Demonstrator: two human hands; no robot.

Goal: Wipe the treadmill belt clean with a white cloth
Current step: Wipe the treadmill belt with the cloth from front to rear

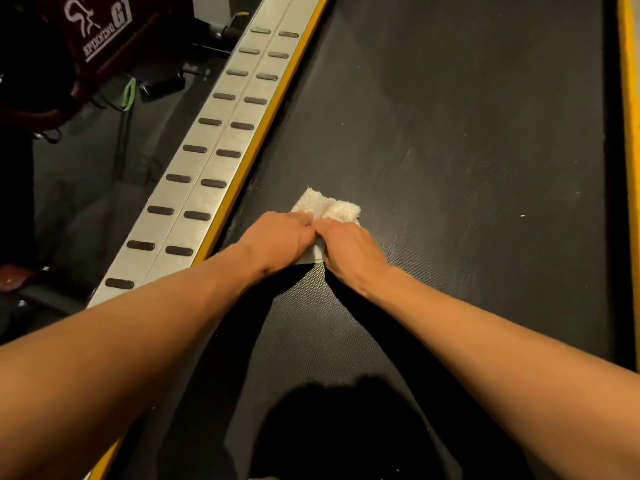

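A folded white cloth (332, 208) lies flat on the black textured treadmill belt (467, 140), near its left edge. My left hand (280, 239) presses on the cloth's left half with fingers curled over it. My right hand (349, 249) presses on the right half, knuckles touching the left hand. Only the cloth's far edge and a small near corner show; the hands cover the rest. Pale streaks and a few white specks mark the belt to the right of the cloth.
A silver side rail (207, 168) with dark grip pads and a yellow stripe (266, 126) borders the belt on the left. Another yellow stripe (628, 133) runs along the right edge. A dark red spinning bike (97, 32) stands on the floor at the upper left.
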